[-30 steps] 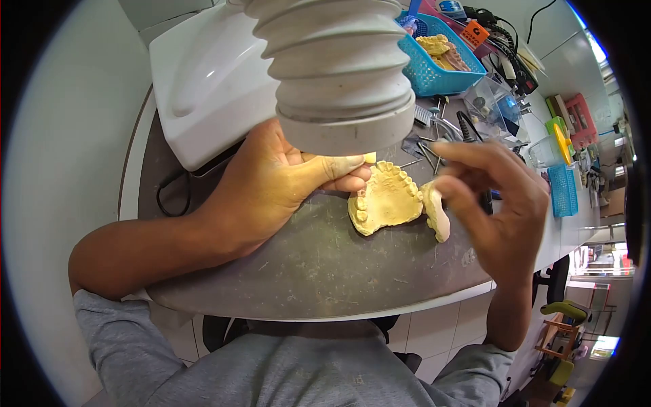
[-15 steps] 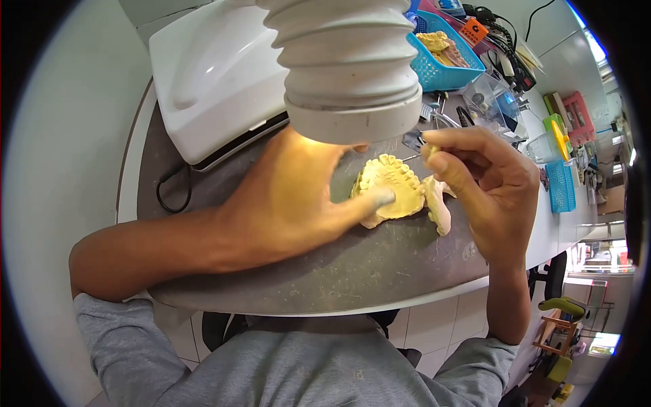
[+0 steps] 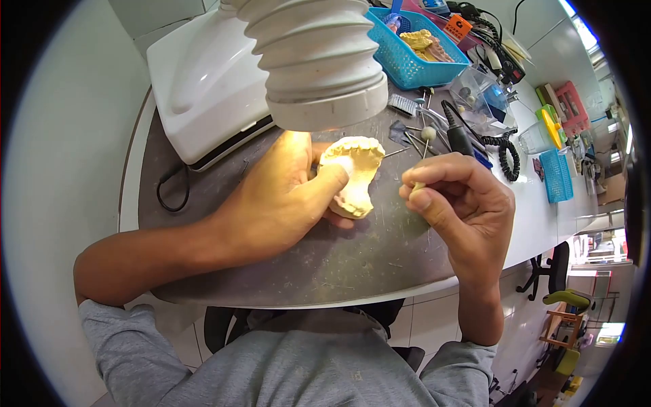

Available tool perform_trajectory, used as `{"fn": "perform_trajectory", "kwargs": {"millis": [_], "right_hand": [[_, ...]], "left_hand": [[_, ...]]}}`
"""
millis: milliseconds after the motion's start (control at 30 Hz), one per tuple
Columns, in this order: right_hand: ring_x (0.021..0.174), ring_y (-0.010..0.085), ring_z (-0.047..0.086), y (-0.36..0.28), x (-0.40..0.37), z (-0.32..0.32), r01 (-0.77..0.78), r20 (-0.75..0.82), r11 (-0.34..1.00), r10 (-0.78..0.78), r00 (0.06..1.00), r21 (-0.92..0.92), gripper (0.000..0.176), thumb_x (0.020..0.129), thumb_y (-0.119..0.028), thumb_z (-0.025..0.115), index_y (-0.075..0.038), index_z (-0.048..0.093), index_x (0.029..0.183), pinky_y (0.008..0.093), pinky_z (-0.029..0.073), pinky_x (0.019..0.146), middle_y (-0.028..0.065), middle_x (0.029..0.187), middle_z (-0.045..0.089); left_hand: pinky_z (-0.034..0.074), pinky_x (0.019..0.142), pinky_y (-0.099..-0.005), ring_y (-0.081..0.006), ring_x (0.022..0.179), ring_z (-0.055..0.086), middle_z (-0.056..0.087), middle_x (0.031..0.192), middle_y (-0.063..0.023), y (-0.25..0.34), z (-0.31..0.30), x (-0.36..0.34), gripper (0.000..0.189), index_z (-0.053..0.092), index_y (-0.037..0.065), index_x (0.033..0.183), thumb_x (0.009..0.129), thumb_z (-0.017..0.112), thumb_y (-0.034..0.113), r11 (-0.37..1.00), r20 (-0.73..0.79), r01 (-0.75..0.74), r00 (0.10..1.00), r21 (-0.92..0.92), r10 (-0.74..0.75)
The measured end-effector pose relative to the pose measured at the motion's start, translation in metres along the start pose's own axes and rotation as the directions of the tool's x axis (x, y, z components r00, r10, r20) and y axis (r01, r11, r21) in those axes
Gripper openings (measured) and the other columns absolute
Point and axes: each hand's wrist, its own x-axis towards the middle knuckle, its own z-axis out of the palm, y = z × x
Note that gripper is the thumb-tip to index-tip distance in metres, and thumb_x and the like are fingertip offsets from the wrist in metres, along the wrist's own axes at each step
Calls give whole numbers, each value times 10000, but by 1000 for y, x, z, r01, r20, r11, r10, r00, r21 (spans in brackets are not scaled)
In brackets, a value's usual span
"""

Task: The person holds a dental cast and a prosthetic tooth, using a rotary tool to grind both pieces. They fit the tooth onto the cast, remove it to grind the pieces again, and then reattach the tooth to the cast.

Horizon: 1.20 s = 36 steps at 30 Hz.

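Note:
Under the ribbed hose, my left hand holds a yellowish dental cast, thumb on its inner side and fingers partly hidden behind it. The cast is tilted, with its row of teeth along the top and right. To the right of the cast, apart from it, my right hand pinches a small pale yellow piece between thumb and index finger. The other fingers are curled.
A ribbed white hose hangs over the grey work mat. At left is a white machine. Behind my right hand lie a black handpiece, thin tools, a clear box and a blue basket with casts.
My left hand has taken hold of the cast, now lifted and tilted. The other cast piece beside it is no longer seen separately. My right hand has shifted left and down in view.

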Motion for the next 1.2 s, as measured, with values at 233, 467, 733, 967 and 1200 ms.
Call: {"fn": "perform_trajectory", "kwargs": {"millis": [233, 467, 733, 967, 1200], "right_hand": [[894, 125, 692, 1, 5, 4, -11, -37, 999, 9, 999, -46, 195, 872, 38, 721, 58, 666, 1058, 258, 567, 848, 106, 993, 711], [817, 122, 693, -7, 5, 8, -60, -71, 996, 56, 996, -59, 172, 899, -42, 720, 20, 627, 1030, 240, 549, 761, 116, 918, 726], [874, 137, 697, 3, 7, 5, 104, -100, 994, -107, 989, -38, 192, 887, -16, 733, 46, 643, 1045, 255, 560, 824, 119, 951, 717], [896, 143, 700, 4, 7, 6, 159, -50, 983, -164, 985, -87, 207, 848, 43, 751, 69, 682, 1041, 257, 567, 840, 120, 976, 704], [885, 113, 658, 1, 7, 7, 64, -36, 994, -67, 997, -93, 227, 863, -28, 762, 24, 619, 1031, 244, 529, 833, 98, 967, 680]], "left_hand": [[504, 1055, -403, -221, 1265, 561, 471, 1459, -129, -7, -6, 7, 587, 250, 15, 1548, 984, 411, 34, 912, 135, -79, 980, -403, 144], [491, 1057, -374, -236, 1291, 541, 403, 1515, -157, -12, -6, 9, 698, 177, -8, 1563, 980, 551, 79, 926, 113, -291, 939, -240, 324], [550, 925, -316, -205, 1131, 615, 539, 1247, -115, -11, 3, 5, 668, 386, -9, 1416, 856, 748, 35, 958, -60, -230, 973, -173, 223], [542, 981, -327, -199, 1121, 626, 499, 1231, -95, -12, 6, 4, 739, 369, 33, 1444, 836, 786, 65, 968, -59, -188, 982, -165, 181], [560, 971, -326, -206, 1122, 625, 497, 1235, -102, -10, 6, 4, 737, 385, 31, 1428, 826, 806, 91, 973, -44, -162, 987, -164, 157]]}}
